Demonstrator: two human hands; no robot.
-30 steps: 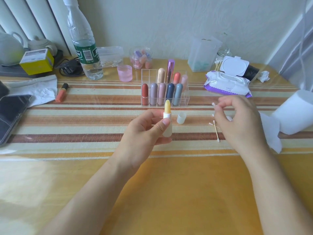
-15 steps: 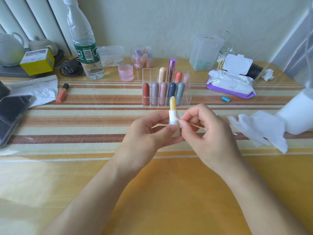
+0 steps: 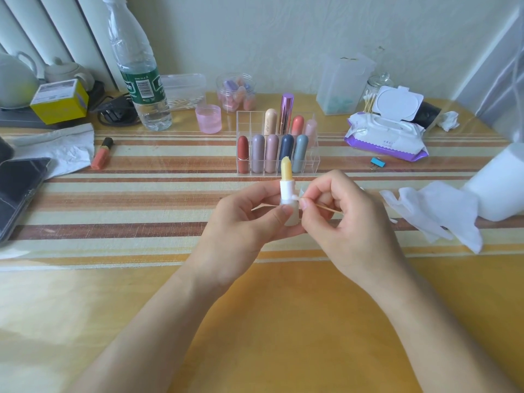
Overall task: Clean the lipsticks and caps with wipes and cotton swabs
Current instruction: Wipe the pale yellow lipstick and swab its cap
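Two hands meet just above the worktop [image 3: 255, 321]. The left hand [image 3: 246, 219] grips the uncapped yellow lipstick [image 3: 287, 177] upright, and the right hand [image 3: 348, 222] pinches a swab [image 3: 329, 207] whose tip touches the white collar. To do this well, I'd hold the tube steady, run the tip around the collar groove with light pressure, and stay off the soft yellow stick. Counted: nine lipsticks stand in the rack [image 3: 312, 163], five in front and four behind. One orange lipstick [image 3: 102, 157] lies far left. One open wipes pack [image 3: 385, 137] and one loose wipe [image 3: 436, 214] lie to the right.
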